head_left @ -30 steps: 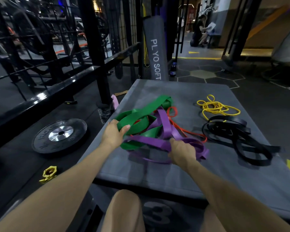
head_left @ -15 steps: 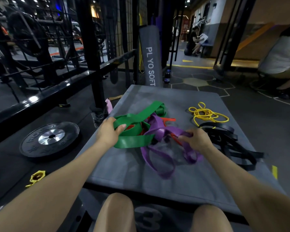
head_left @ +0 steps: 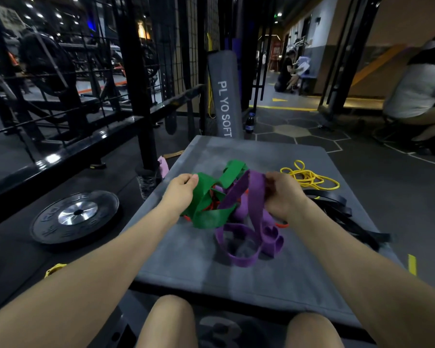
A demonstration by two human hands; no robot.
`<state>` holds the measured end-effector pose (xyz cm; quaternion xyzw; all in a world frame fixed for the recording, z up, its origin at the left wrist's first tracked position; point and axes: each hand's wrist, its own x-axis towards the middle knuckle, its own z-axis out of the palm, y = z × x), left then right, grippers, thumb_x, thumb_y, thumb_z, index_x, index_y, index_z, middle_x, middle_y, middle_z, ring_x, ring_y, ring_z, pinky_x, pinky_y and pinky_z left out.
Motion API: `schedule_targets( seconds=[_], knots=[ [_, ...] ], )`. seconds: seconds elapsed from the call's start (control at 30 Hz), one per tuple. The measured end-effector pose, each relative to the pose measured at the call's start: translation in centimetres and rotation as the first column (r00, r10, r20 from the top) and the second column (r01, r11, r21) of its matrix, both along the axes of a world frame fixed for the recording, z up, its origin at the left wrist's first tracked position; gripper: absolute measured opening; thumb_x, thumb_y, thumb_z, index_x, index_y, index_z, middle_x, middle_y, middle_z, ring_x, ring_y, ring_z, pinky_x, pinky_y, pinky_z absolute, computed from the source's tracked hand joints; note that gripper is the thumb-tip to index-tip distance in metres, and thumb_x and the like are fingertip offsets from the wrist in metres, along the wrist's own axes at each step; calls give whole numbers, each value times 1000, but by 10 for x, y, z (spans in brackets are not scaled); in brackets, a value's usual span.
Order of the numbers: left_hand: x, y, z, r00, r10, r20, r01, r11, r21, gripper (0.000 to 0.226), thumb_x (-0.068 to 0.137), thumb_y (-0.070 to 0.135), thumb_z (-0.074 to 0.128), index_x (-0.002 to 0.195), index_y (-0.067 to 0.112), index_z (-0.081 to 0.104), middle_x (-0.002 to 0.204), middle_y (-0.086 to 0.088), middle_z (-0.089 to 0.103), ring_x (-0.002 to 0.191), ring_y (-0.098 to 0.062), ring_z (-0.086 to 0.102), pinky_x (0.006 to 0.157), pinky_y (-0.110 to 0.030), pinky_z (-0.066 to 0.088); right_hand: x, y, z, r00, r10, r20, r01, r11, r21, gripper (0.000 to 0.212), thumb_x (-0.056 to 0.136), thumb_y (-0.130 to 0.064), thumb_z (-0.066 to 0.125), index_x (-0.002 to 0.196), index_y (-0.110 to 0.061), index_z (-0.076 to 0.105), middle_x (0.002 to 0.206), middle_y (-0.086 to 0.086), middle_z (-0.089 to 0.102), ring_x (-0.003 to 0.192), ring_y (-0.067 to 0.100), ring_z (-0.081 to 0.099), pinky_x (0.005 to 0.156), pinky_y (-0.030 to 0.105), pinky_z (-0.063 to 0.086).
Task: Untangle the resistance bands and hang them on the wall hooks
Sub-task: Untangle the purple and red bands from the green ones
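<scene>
We see left hand (head_left: 180, 190) gripping green band (head_left: 206, 197), right hand (head_left: 283, 194) gripping purple band (head_left: 256, 197); tangle now lifted off plyo box (head_left: 186, 259) centre, purple loops trailing. Separation begun; hanging pending.

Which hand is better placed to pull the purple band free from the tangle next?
The right hand: it already grips the purple band, lifted above the mat. The left hand holds the green band.
</scene>
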<state>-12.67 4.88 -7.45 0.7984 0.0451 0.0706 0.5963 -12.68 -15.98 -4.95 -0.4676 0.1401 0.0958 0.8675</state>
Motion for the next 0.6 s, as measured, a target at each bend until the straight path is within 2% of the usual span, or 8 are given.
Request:
schedule_targets(
  seconds=[0.1,0.13,0.2,0.33,0.43,0.5,0.57,0.6],
  knots=[
    [-8,-14,6,974,-192,-116,169,968,-183,81,69,75,54,122,14,59,126,-7,62,117,-22,57,106,-42,41,-2,10,8,996,77,36,-79,995,60,14,87,-3,37,87,-5,51,78,9,47,66,19,46,63,27,46],
    [-11,-20,9,949,-282,-141,236,931,-278,84,63,78,57,121,17,61,124,-5,64,114,-20,60,104,-40,43,-4,13,11,993,107,58,-110,992,54,21,86,2,35,98,-4,51,84,11,48,69,19,47,61,27,51],
    [-16,-31,14,907,-405,-117,332,858,-391,63,66,65,61,108,18,68,108,-4,71,101,-19,67,92,-35,51,-7,20,18,970,210,120,-210,978,-14,40,85,11,27,117,3,50,95,17,51,78,22,53,62,25,57],
    [-19,-45,19,915,-403,-29,361,848,-388,15,83,19,64,96,12,66,84,-4,72,77,-16,68,75,-26,57,-14,28,27,919,366,146,-291,880,-376,41,83,19,24,113,19,52,118,31,57,97,27,58,74,27,57],
    [-19,-38,21,926,-377,-12,363,899,-247,9,83,4,64,91,9,66,80,-5,69,68,-11,65,68,-19,56,-15,23,22,911,390,131,-226,741,-632,47,77,21,26,110,12,59,107,25,61,93,24,60,84,30,51],
    [-19,-34,24,930,-367,4,364,919,-150,6,85,5,63,86,10,66,70,0,66,61,-9,60,61,-16,49,-18,19,18,908,383,171,-167,704,-690,41,78,20,29,93,3,63,91,16,64,76,14,64,72,23,50],
    [-20,-30,31,955,-296,3,292,940,-174,9,86,7,62,78,10,65,54,5,60,56,-12,52,59,-20,42,-18,14,11,907,354,230,-62,652,-756,41,79,21,33,77,-9,61,73,6,60,59,10,59,58,20,46],
    [-18,-27,33,972,-237,-2,232,953,-196,14,86,9,61,73,12,64,48,7,56,55,-12,47,58,-20,39,-17,12,6,902,356,243,-11,582,-813,39,79,20,37,76,-10,61,69,5,57,60,14,55,59,24,45]
  ],
)
